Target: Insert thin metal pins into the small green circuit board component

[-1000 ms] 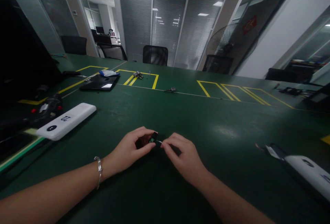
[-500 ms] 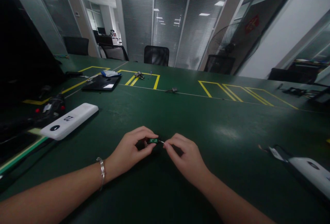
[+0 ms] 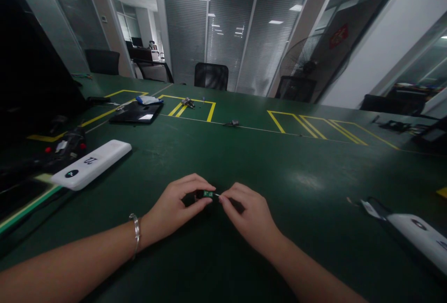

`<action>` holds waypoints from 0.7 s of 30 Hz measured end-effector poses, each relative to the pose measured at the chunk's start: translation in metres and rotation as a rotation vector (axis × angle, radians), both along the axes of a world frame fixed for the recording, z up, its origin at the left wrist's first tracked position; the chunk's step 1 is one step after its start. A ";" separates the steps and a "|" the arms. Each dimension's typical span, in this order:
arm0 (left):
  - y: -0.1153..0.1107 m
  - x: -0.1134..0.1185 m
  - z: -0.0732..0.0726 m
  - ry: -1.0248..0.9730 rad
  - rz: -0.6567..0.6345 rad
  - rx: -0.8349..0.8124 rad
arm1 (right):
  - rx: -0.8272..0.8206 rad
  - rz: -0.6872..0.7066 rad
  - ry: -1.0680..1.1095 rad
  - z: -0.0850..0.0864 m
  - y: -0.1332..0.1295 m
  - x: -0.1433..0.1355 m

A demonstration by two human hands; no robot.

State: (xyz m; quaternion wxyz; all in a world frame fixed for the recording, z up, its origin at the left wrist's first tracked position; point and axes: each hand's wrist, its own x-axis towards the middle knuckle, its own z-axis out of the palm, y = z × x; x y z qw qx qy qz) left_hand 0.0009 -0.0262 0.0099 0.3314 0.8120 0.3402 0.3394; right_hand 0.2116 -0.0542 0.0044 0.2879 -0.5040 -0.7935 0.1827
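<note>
Between the thumb and fingers of my left hand [image 3: 183,199] is a small dark piece with a green circuit board [image 3: 208,194] facing up. My right hand [image 3: 246,205] pinches a thin light-coloured piece [image 3: 217,195] at the board's right end; whether the two are joined is too small to tell. Both hands are close together above the green table [image 3: 223,158], near its front. A silver bracelet [image 3: 135,231] is on my left wrist.
A white device marked 22 [image 3: 92,163] lies at the left, beside a dark tool with red buttons [image 3: 70,147]. Farther back are a black flat case [image 3: 136,112] and small metal parts [image 3: 187,103]. Another white device [image 3: 417,228] with a cable lies at the right.
Both hands have sunk very slightly in the view, still holding their pieces. The view has shifted a little, moving the right-side objects slightly left.
</note>
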 end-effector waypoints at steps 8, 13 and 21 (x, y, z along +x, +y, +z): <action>0.001 -0.001 0.000 -0.078 0.029 -0.098 | 0.015 0.044 0.018 -0.002 0.001 0.000; 0.001 0.000 -0.001 -0.157 0.022 -0.182 | 0.009 0.054 0.041 -0.002 -0.001 -0.002; -0.001 0.001 -0.001 -0.213 0.055 -0.224 | -0.014 0.056 0.080 0.000 -0.002 -0.003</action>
